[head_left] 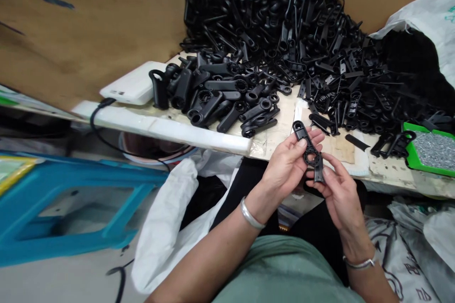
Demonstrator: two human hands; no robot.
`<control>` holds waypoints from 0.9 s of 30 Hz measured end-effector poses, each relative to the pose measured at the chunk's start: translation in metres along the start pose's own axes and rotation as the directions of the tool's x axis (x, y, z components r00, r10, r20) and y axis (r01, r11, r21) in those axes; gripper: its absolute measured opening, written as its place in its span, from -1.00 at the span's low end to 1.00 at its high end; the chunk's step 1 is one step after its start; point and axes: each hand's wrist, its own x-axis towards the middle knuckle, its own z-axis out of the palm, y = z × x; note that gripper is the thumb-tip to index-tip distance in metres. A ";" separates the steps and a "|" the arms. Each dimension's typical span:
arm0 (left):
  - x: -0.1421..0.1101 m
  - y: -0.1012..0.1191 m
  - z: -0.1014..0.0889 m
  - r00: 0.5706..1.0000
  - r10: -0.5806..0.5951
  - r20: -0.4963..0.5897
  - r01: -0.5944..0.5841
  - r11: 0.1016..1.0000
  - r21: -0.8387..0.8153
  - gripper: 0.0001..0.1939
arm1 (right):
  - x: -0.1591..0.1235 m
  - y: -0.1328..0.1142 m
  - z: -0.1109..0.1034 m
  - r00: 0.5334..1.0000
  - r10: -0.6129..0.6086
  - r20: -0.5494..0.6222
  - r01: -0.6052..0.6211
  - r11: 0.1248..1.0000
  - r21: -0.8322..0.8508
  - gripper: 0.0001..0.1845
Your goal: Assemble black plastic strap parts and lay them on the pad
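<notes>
Black bracket (308, 150) between both hands' fingertips.

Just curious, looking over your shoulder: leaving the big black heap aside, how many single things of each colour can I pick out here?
Black part held in both hands: 1
White box: 1
Green tray: 1
Blue stool: 1
Silver bracelets: 2
Total: 6

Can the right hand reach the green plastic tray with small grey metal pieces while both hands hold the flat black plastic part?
Probably yes. The green tray lies open at the table edge, right of the right hand, nothing between, but the hand's fingers grip the black part.
</notes>
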 end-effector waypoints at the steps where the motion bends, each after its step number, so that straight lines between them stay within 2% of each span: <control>1: 0.000 -0.001 -0.001 1.000 0.021 0.014 -0.021 1.000 0.010 -0.78 | 0.000 0.001 0.003 0.999 0.016 0.036 -0.017 1.000 0.016 -0.70; 4: -0.001 -0.004 -0.003 0.997 0.066 0.041 -0.068 0.996 0.052 -0.76 | 0.002 0.002 0.010 0.995 0.029 0.096 -0.030 1.000 0.009 -0.74; 12: -0.004 -0.008 -0.003 0.995 0.091 0.042 -0.096 0.988 0.125 -0.75 | 0.008 0.011 0.002 0.993 -0.119 0.020 0.120 0.954 -0.275 -0.72; 17: -0.002 -0.007 -0.002 0.997 0.064 0.030 -0.067 0.990 0.125 -0.72 | 0.011 0.010 0.000 0.986 -0.153 0.067 0.166 0.938 -0.304 -0.72; 20: -0.001 -0.004 -0.004 0.999 0.047 0.003 -0.047 0.992 0.115 -0.74 | 0.009 0.000 -0.005 0.979 -0.189 0.074 0.201 0.861 -0.468 -0.72; 22: -0.001 -0.002 -0.005 0.999 0.053 -0.008 -0.052 0.993 0.110 -0.75 | 0.006 -0.008 -0.011 0.968 -0.249 0.025 0.216 0.783 -0.583 -0.71; 25: -0.002 -0.001 -0.004 0.999 0.049 -0.012 -0.047 0.992 0.116 -0.75 | 0.002 -0.013 -0.018 0.943 -0.327 -0.064 0.216 0.744 -0.632 -0.69; 27: -0.003 -0.002 -0.003 1.000 0.015 -0.011 -0.013 0.994 0.112 -0.80 | 0.000 -0.013 -0.018 0.917 -0.391 -0.078 0.256 0.727 -0.637 -0.69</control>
